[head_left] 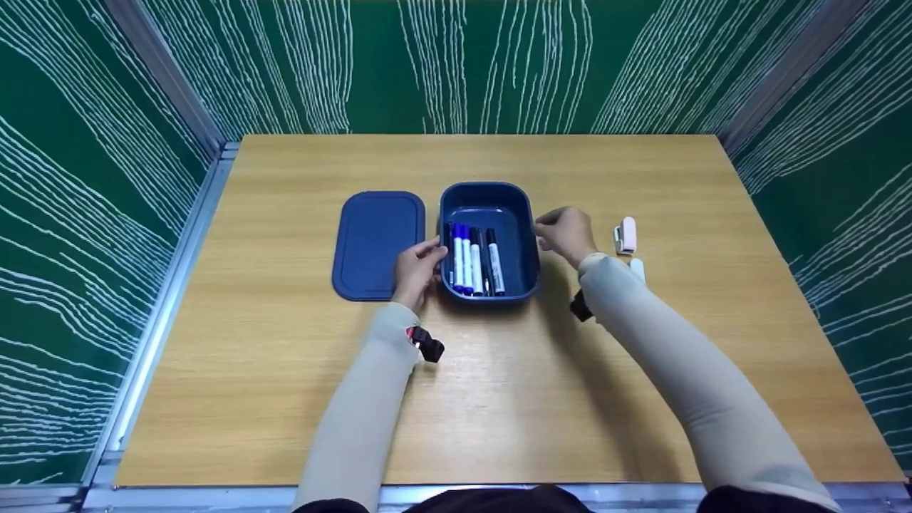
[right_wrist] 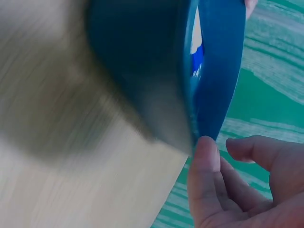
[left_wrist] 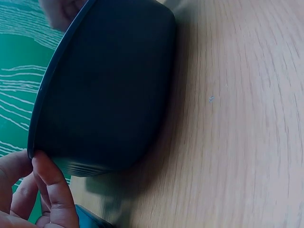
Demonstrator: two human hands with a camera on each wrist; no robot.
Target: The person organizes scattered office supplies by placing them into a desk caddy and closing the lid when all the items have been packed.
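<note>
A dark blue rectangular box (head_left: 524, 246) sits open in the middle of the wooden table. Inside lie several markers (head_left: 467, 263), white-bodied and black ones, with blue or black caps, side by side toward its left. My left hand (head_left: 418, 267) pinches the left rim between thumb and finger; the left wrist view has the rim between those fingertips (left_wrist: 45, 164). On the opposite side, my right hand (head_left: 568, 234) has one fingertip right at the rim. Another digit stands a little apart from the wall in the right wrist view, with a gap between them.
A flat blue lid (head_left: 377, 246) lies left of the box, beside my left hand. Right of my right hand are a pale pink and white stapler-like object (head_left: 625, 235) and a small white object (head_left: 638, 269), partly behind my sleeve. Green walls with white lines surround the table (head_left: 285, 399).
</note>
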